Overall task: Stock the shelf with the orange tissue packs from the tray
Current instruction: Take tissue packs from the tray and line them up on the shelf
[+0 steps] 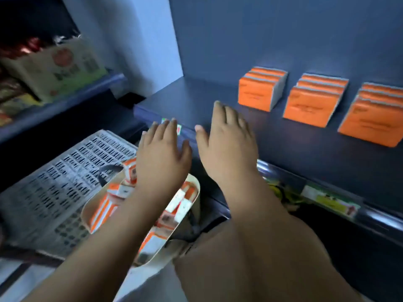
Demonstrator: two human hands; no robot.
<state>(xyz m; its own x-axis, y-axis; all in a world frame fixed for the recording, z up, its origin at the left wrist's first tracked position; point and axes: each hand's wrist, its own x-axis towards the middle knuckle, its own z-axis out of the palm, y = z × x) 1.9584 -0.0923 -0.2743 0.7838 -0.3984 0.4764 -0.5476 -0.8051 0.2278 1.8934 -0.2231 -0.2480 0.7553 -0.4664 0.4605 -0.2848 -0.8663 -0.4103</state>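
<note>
Orange tissue packs [102,211] lie jumbled in the tray [196,186] under my left forearm. My left hand [162,149] is flat, fingers straight, holding nothing, fingertips at the shelf [283,153] front edge. Just beside it, my right hand [226,140], equally flat and empty, reaches over the shelf; contact I cannot tell. Right of that hand, three shelved stacks [309,107] stand upright, spaced apart.
</note>
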